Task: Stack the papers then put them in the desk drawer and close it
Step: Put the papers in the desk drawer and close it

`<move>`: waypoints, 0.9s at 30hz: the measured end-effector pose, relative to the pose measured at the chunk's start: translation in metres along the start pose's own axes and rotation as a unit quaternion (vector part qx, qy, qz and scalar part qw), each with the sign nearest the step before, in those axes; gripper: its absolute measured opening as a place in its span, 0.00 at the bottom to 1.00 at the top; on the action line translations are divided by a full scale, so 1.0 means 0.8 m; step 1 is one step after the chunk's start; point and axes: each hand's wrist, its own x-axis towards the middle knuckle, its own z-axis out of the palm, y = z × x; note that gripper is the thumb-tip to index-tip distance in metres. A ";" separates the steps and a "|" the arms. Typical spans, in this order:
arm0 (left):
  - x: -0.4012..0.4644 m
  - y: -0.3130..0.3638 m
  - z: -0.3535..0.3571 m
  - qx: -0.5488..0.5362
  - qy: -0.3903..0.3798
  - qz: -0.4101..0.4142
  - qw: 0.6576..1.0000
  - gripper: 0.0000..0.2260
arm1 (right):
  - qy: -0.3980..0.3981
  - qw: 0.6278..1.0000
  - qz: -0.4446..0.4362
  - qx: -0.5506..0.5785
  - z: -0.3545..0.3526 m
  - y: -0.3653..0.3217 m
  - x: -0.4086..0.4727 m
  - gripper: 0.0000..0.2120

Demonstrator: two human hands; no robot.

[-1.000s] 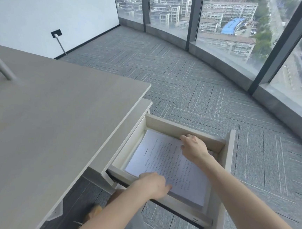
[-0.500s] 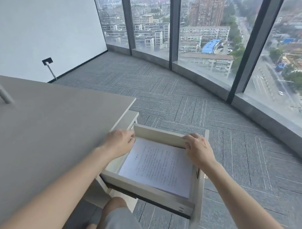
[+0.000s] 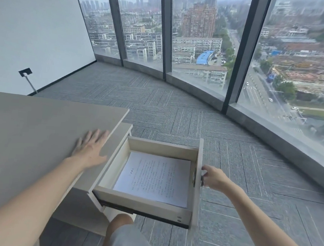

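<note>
A stack of white printed papers (image 3: 155, 179) lies flat on the bottom of the pale wooden desk drawer (image 3: 142, 200), which stands pulled out wide. My right hand (image 3: 212, 176) is at the outside of the drawer's front panel (image 3: 199, 165), fingers curled around its small dark handle. My left hand (image 3: 90, 147) rests flat, fingers spread, on the grey desk top (image 3: 28, 140) near its corner, holding nothing.
The drawer juts out over grey carpet (image 3: 178, 108). My knee in grey shorts (image 3: 125, 237) is just below the drawer. Curved floor-to-ceiling windows (image 3: 200, 38) run along the far side; a white wall with a black socket plate (image 3: 25, 71) is at the left.
Both hands have left the inside of the drawer. The left went up onto the desk top; the right moved round to the handle on the front panel. The papers stay put.
</note>
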 end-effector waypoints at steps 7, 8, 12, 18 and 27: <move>0.010 -0.001 0.003 -0.011 0.032 -0.002 0.999 0.42 | 0.005 1.000 -0.011 -0.007 0.003 -0.006 0.001 0.17; 0.011 -0.001 0.004 -0.011 0.034 -0.003 0.999 0.42 | 0.003 1.000 -0.015 -0.017 0.004 -0.009 0.000 0.16; 0.011 0.000 0.006 -0.009 0.041 -0.002 0.999 0.41 | 0.002 1.000 -0.013 -0.018 0.012 -0.020 -0.002 0.14; 0.011 0.003 0.008 0.002 0.045 -0.002 0.999 0.42 | 0.008 1.000 0.001 0.021 0.029 -0.046 -0.002 0.15; 0.011 -0.001 0.009 -0.004 0.046 0.003 0.999 0.42 | -0.024 0.996 0.023 0.079 0.058 -0.092 0.012 0.30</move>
